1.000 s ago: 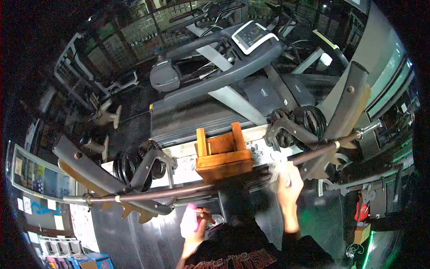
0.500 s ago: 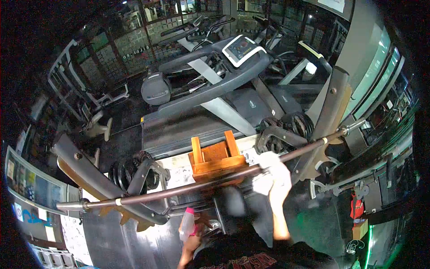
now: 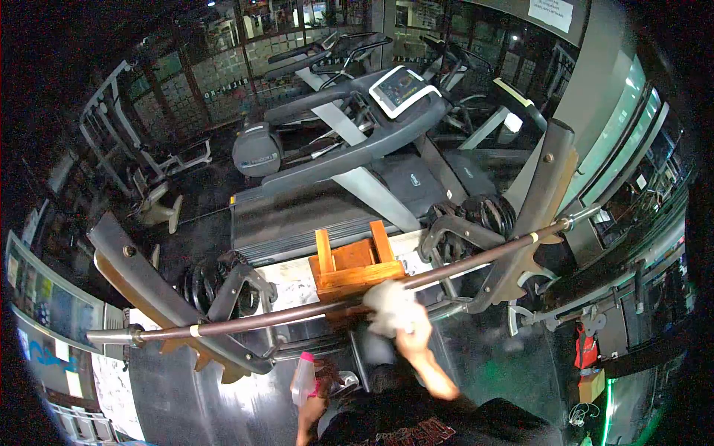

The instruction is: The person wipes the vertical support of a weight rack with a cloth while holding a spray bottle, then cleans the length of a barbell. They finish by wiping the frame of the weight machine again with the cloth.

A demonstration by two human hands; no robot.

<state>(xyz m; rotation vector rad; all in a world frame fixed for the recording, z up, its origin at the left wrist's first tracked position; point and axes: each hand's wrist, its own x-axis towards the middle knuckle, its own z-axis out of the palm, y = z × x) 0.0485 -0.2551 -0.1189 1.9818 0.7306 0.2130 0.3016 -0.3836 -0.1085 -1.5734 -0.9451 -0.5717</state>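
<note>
A long barbell (image 3: 260, 321) lies across the two dark uprights of a rack. My right hand (image 3: 413, 332) presses a white cloth (image 3: 390, 306) against the bar near its middle, in front of an orange wooden stool (image 3: 362, 276). The cloth is blurred by motion and hides part of the bar. Lower down, my left hand (image 3: 315, 398) is wrapped round a clear spray bottle (image 3: 303, 380) with a pink cap, held upright below the bar.
A treadmill (image 3: 320, 215) stands beyond the rack. Weight plates (image 3: 212, 282) hang by the left upright, and more plates (image 3: 489, 215) by the right one. A bench (image 3: 383, 357) is below the bar. A red bag (image 3: 586, 347) sits at the right.
My right hand has moved left along the bar with the cloth, from right of the stool to its front. My left hand still holds the bottle, at nearly the same place.
</note>
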